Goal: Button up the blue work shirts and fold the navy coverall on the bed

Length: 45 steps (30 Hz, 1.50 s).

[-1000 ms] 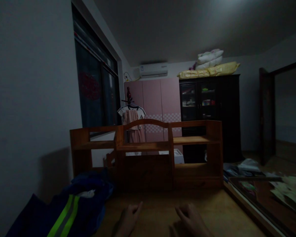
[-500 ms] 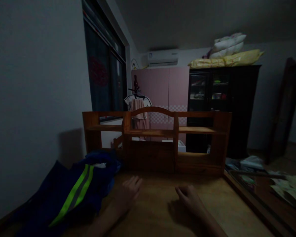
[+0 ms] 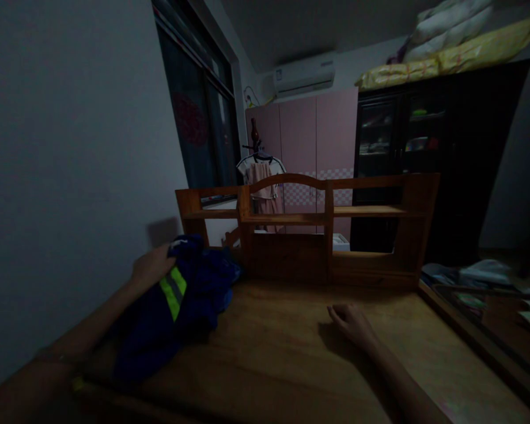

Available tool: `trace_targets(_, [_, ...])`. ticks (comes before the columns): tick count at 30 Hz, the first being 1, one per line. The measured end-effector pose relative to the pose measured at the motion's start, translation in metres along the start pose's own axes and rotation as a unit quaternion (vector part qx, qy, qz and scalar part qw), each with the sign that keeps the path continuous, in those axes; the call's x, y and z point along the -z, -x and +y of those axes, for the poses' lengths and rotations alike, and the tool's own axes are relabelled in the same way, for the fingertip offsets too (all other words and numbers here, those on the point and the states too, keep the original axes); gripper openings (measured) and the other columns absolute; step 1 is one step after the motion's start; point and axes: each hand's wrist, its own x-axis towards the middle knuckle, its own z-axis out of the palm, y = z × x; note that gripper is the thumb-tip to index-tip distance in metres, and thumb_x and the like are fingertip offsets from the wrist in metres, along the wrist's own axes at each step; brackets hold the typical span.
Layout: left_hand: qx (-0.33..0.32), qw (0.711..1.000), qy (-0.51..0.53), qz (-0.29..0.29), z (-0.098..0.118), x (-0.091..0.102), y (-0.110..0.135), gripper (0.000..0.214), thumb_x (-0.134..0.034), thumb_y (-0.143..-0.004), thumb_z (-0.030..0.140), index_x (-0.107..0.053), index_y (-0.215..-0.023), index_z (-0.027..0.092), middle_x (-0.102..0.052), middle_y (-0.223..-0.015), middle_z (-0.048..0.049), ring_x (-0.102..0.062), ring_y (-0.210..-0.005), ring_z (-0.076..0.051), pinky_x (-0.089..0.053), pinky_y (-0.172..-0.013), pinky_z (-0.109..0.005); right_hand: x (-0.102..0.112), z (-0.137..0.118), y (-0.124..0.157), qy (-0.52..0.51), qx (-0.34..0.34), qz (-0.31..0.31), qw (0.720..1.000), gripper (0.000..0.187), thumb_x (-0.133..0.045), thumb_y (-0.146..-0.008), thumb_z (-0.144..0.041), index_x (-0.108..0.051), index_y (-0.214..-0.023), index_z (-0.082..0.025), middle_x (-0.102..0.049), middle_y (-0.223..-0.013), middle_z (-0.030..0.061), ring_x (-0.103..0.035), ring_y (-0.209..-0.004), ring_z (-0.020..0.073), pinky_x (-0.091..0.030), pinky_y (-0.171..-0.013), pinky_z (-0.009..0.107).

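A dark blue jacket [image 3: 194, 297] with a yellow-green and grey reflective stripe lies crumpled at the left of the wooden surface [image 3: 282, 347]. My left hand [image 3: 152, 263] is closed on the jacket's upper left edge, by the wall, its fingertips partly hidden in the cloth. Over the middle right of the surface, my right hand [image 3: 351, 323] is curled with fingers folded in. Nothing shows in it, and it is apart from the jacket.
A wooden shelf unit [image 3: 287, 219] stands along the far edge of the surface. The white wall [image 3: 79, 165] borders the left side. On the right, beyond a raised wooden edge [image 3: 472, 353], lie papers and plastic bags [image 3: 483, 272].
My left hand has moved left and forward from the bare wood onto the jacket, which is now bunched up with less stripe showing. My right hand stays curled. The view has shifted and tilted.
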Motion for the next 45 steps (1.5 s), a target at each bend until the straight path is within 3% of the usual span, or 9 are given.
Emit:
trace_targets(5, [0.018,0.963,0.189,0.194,0.030,0.056,-0.019,0.036,-0.030,-0.091,0.020,-0.049,-0.117,0.004,-0.060,-0.106,-0.0062,-0.056,-0.095,-0.020,-0.045,-0.081,-0.033,0.003,0.008,-0.002,0.006,-0.017,0.020,1.000,0.057,-0.030,-0.093,-0.050,-0.058,-0.058,-0.014,-0.057,-0.054,0.0061,-0.049,-0.051,0.0143,-0.024,-0.053,0.026])
trace_targets(9, [-0.074,0.902,0.332,0.265,0.105,0.101,-0.016,0.033,-0.028,-0.093,0.022,-0.049,-0.115,0.010,-0.059,-0.107,-0.0009,-0.056,-0.101,-0.020,-0.046,-0.083,-0.032,0.003,0.010,0.000,0.004,-0.025,0.016,1.000,0.059,-0.028,-0.093,-0.053,-0.058,-0.060,-0.014,-0.059,-0.055,0.0071,-0.051,-0.052,0.0155,-0.026,-0.054,0.027])
trace_targets(11, [-0.129,0.870,0.393,0.268,0.149,0.103,-0.006,0.030,-0.032,-0.092,0.017,-0.051,-0.114,0.011,-0.058,-0.112,-0.0004,-0.053,-0.107,-0.018,-0.042,-0.092,-0.031,0.003,0.010,0.001,0.003,-0.026,0.015,1.000,0.059,-0.028,-0.093,-0.053,-0.059,-0.061,-0.014,-0.060,-0.056,0.0073,-0.052,-0.053,0.0157,-0.026,-0.054,0.027])
trace_targets(14, [-0.228,0.841,0.465,0.159,0.208,0.061,0.019,0.033,-0.035,-0.090,0.014,-0.051,-0.118,0.007,-0.060,-0.115,-0.0057,-0.055,-0.106,-0.016,-0.038,-0.098,-0.030,0.003,0.010,0.001,0.012,-0.032,0.021,0.999,0.059,-0.029,-0.094,-0.051,-0.060,-0.061,-0.014,-0.061,-0.058,0.0082,-0.052,-0.053,0.0157,-0.026,-0.053,0.027])
trace_targets(20, [-0.266,0.850,0.402,-0.211,0.273,-0.093,0.100,0.029,-0.052,-0.087,0.030,-0.056,-0.112,0.015,-0.067,-0.097,-0.0070,-0.064,-0.090,-0.021,-0.048,-0.081,-0.030,0.007,0.009,-0.002,0.026,-0.037,0.017,0.999,0.055,-0.031,-0.094,-0.048,-0.063,-0.065,-0.013,-0.063,-0.060,0.0088,-0.053,-0.054,0.0157,-0.029,-0.053,0.025])
trace_targets(24, [-0.367,0.830,0.371,-0.194,0.292,-0.142,0.146,0.056,-0.060,-0.080,0.046,-0.047,-0.127,0.017,-0.058,-0.121,-0.0124,-0.053,-0.113,-0.028,-0.038,-0.099,-0.042,0.008,0.007,-0.003,0.020,-0.034,0.006,0.999,0.046,-0.034,-0.093,-0.041,-0.068,-0.080,-0.013,-0.068,-0.076,0.0111,-0.060,-0.066,0.0195,-0.035,-0.058,0.024])
trace_targets(29, [-0.295,0.816,0.458,-0.192,0.300,-0.151,0.168,0.037,-0.049,-0.089,0.028,-0.048,-0.125,0.023,-0.059,-0.117,-0.0112,-0.054,-0.110,-0.023,-0.042,-0.095,-0.037,0.009,0.001,-0.003,-0.004,-0.037,-0.008,0.999,0.039,-0.036,-0.092,-0.037,-0.067,-0.089,-0.014,-0.069,-0.083,0.0103,-0.062,-0.071,0.0209,-0.036,-0.059,0.024])
trace_targets(39, [-0.221,0.806,0.524,-0.164,0.290,-0.130,0.153,0.016,-0.047,-0.092,0.030,-0.057,-0.096,0.017,-0.061,-0.094,-0.0058,-0.057,-0.092,-0.018,-0.043,-0.085,-0.029,0.015,-0.016,-0.003,-0.035,-0.022,0.011,0.999,0.049,-0.030,-0.096,-0.042,-0.048,-0.059,-0.016,-0.053,-0.053,0.0037,-0.047,-0.050,0.0130,-0.026,-0.051,0.026])
trace_targets(45, [-0.226,0.801,0.539,-0.135,0.292,-0.131,0.154,0.019,-0.042,-0.095,0.028,-0.058,-0.094,0.017,-0.060,-0.092,-0.0049,-0.056,-0.090,-0.017,-0.043,-0.083,-0.029,0.019,-0.027,0.000,-0.086,-0.010,0.022,0.996,0.038,-0.034,-0.096,-0.045,-0.058,-0.090,-0.017,-0.058,-0.063,0.0025,-0.053,-0.056,0.0155,-0.036,-0.055,0.025])
